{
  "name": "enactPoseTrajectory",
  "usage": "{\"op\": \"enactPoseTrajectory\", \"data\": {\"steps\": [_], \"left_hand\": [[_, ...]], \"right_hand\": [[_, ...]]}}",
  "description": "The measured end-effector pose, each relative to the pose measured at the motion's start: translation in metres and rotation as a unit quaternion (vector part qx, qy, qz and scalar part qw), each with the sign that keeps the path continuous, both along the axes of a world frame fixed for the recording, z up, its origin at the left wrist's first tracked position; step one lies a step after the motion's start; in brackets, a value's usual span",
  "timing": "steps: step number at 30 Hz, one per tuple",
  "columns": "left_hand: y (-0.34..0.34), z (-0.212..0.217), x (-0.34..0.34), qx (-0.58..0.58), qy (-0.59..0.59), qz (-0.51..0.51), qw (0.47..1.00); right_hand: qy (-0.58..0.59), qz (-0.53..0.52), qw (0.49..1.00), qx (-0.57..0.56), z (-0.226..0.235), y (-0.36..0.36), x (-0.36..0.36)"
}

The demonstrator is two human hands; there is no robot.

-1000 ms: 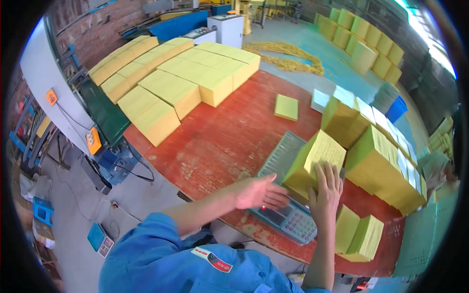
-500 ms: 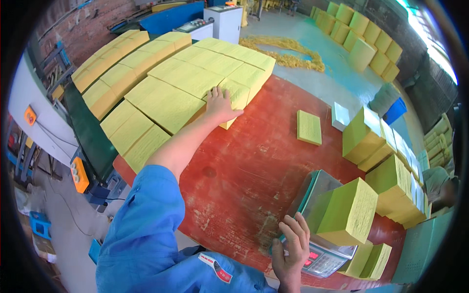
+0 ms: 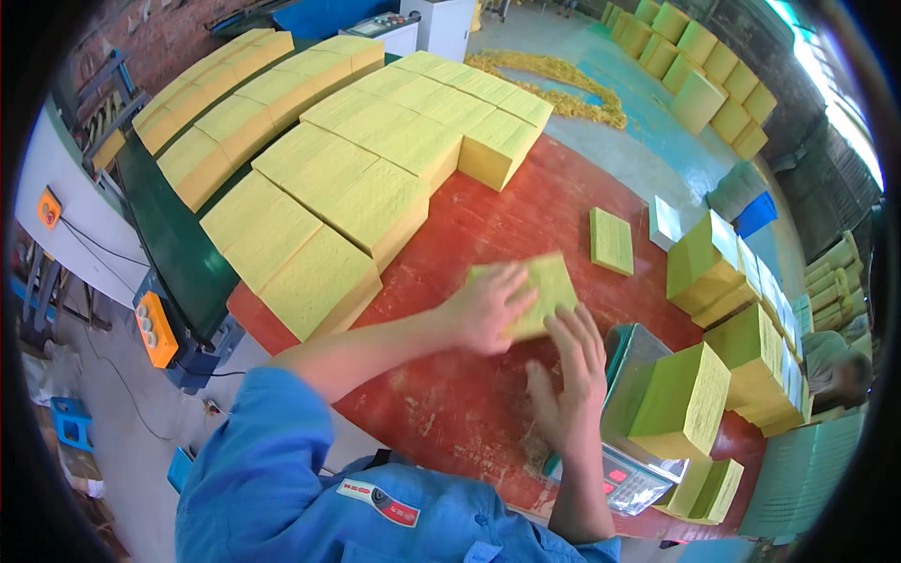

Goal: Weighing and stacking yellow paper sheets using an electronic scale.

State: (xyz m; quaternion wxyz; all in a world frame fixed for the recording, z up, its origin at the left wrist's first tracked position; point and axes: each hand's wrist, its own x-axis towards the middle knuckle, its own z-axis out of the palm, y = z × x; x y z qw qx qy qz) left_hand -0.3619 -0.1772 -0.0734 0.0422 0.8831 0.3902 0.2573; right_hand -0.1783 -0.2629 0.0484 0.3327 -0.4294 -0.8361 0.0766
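Observation:
My left hand (image 3: 490, 305) grips a stack of yellow paper (image 3: 549, 281) by its left side, above the red table (image 3: 441, 385); motion blurs it a little. At the stack's lower right edge my right hand (image 3: 574, 375) is open, thumb and fingers apart; whether its fingertips touch the paper I cannot tell. Right of that hand a digital scale (image 3: 619, 479) carries a thick yellow paper block (image 3: 680, 399). Rows of similar yellow stacks (image 3: 343, 178) fill the table's far left. A thinner yellow stack (image 3: 611, 241) lies alone beyond my hands.
Yellow blocks topped with white sheets (image 3: 704, 263) line the right edge, beside a small white stack (image 3: 664, 223). A smaller yellow stack (image 3: 718, 493) sits behind the scale. A green conveyor belt (image 3: 178, 272) and an orange control box (image 3: 155, 328) stand left. Someone sits at the far right.
My left hand has drawn a stack from the near right corner of the rows toward me and rightward. My right hand has moved from the scale's edge up to the stack.

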Motion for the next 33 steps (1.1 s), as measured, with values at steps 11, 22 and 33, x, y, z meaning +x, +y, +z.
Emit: {"op": "enactPoseTrajectory", "data": {"steps": [11, 22, 33], "left_hand": [[-0.236, 0.012, -0.049, -0.22, -0.31, 0.161, 0.911], [-0.347, -0.037, 0.074, -0.348, -0.747, 0.231, 0.516], [-0.383, 0.003, 0.122, -0.44, -0.733, 0.261, 0.448]], "right_hand": [[-0.019, 0.078, 0.944, -0.32, -0.08, -0.073, 0.043], [0.02, 0.067, 0.956, -0.284, -0.108, -0.157, 0.073], [0.173, 0.098, 0.871, -0.449, -0.127, -0.194, 0.159]]}}
